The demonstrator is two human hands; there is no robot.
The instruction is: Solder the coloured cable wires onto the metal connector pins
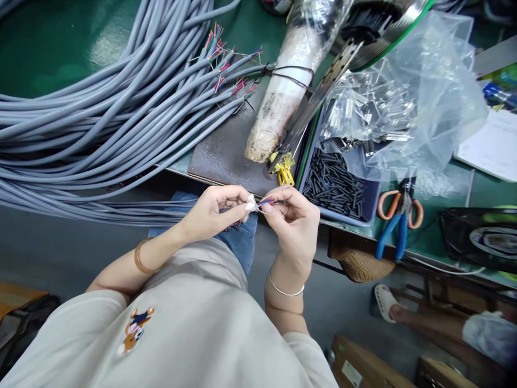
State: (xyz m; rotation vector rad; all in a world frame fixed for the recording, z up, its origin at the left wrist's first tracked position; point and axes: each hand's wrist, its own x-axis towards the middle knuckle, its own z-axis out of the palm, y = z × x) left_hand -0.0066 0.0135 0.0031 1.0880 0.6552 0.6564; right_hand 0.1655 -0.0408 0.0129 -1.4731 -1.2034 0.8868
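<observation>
Close in front of my body, by the table's front edge, my left hand (226, 207) is closed on the stripped end of a grey cable. Thin coloured wires (267, 202), red and blue among them, stick out from there toward the right. Pinched fingers of my right hand (293, 218) hold those wires. A pale wrapping or shield shows between the fingertips, too small to make out. More grey cables (173, 211) run in from the left, below the table edge. On the table, a big bundle of grey cables (121, 124) ends in bared coloured wires (220, 81).
Ahead lie a dark plate (222, 148), a wrapped white cylinder (274, 102) and a yellow tool part (285, 170). Rightward, a blue bin (374, 205) holds black tubes (335, 183) and bagged metal parts (371, 102). Pliers (399, 215) lie beside it. Another person's leg (428, 326) shows lower right.
</observation>
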